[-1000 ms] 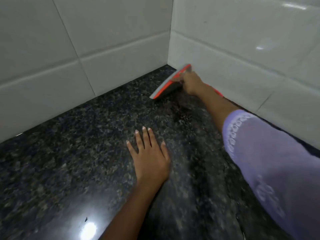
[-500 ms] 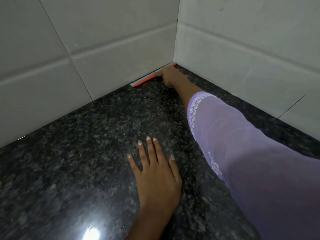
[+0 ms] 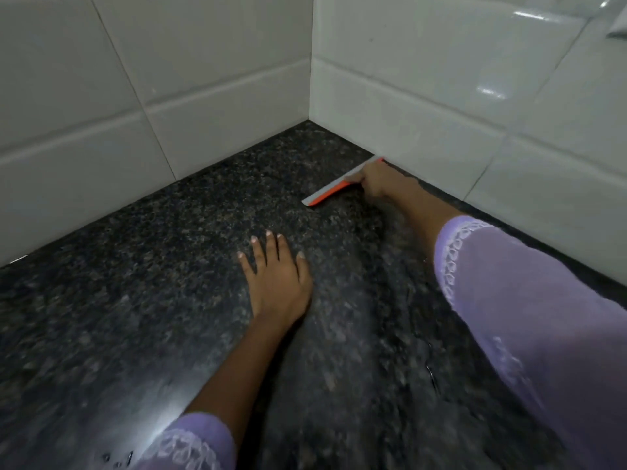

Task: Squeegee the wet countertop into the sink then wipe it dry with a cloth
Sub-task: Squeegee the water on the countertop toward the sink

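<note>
Near the corner where the two white tiled walls (image 3: 237,106) meet, the right hand (image 3: 376,179) is closed around the squeegee (image 3: 334,191). The fingers wrap over its top and hide the handle. The blade of the squeegee is grey with an orange strip and lies with its edge on the dark speckled surface (image 3: 135,283). One end of the blade is just beside the foot of the right wall, a little out from the corner, and the other end points away from that wall, toward the middle of the surface.

The left hand (image 3: 276,279) holds nothing. It lies flat, palm down, on the surface, with the fingers spread a little and pointing toward the corner. It is well apart from the squeegee, on the side farther from the corner.

Both arms wear lilac sleeves (image 3: 529,317) with a white lace edge. The surface near the right arm looks wet and streaked, and a bright light is reflected close to the left sleeve.
</note>
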